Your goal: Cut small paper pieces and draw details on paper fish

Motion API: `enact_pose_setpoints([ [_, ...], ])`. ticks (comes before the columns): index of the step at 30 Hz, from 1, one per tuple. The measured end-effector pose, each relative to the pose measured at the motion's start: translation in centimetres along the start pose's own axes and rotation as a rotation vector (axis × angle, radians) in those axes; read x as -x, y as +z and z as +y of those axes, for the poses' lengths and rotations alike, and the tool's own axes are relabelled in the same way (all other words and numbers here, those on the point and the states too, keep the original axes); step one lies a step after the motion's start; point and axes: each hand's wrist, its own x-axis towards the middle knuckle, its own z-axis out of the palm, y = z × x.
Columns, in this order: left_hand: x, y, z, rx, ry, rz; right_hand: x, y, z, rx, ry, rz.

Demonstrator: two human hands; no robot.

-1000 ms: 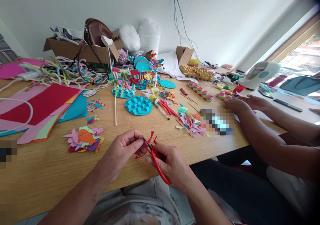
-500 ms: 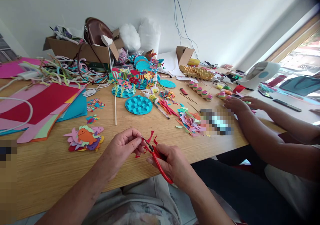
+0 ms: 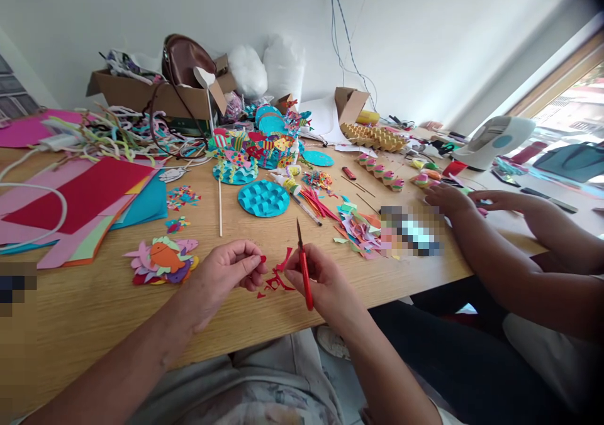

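Between the thumb and fingers of my left hand [image 3: 238, 266] is a small red paper piece [image 3: 263, 259]. My right hand [image 3: 321, 280] grips red-handled scissors [image 3: 304, 273], their blades together and pointing up and away from me. Red paper scraps [image 3: 277, 279] lie on the table between the two hands. Left of my left hand is a pile of paper fish cutouts [image 3: 165, 258] with an orange fish on top. A round blue piece with a wavy paper lattice [image 3: 263, 198] lies beyond my hands.
Coloured paper sheets [image 3: 85, 198] lie at the left. Paper strips and scraps [image 3: 358, 227] are heaped right of centre, near a pen [image 3: 309, 211] and glue bottles [image 3: 289, 183]. A co-worker's hands [image 3: 453, 198] work at the right. A cardboard box [image 3: 141, 98] stands behind.
The scissors have left the paper at my left fingers, swung upright and closed. My hands have moved apart, and the red piece now shows at my left fingertips.
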Motion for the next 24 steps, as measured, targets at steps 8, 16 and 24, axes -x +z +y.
enact_pose_setpoints([
  [8, -0.6, 0.1, -0.2, -0.152, 0.050, -0.039, -1.5, 1.3, -0.7, -0.059, -0.046, -0.025],
  [16, 0.0, 0.0, 0.1, -0.050, -0.008, -0.062, -1.8, 1.2, -1.1, -0.300, 0.005, -0.065],
  [24, -0.6, 0.3, -0.6, -0.100, 0.095, -0.078, -1.5, 1.4, -1.1, -0.170, -0.032, -0.030],
])
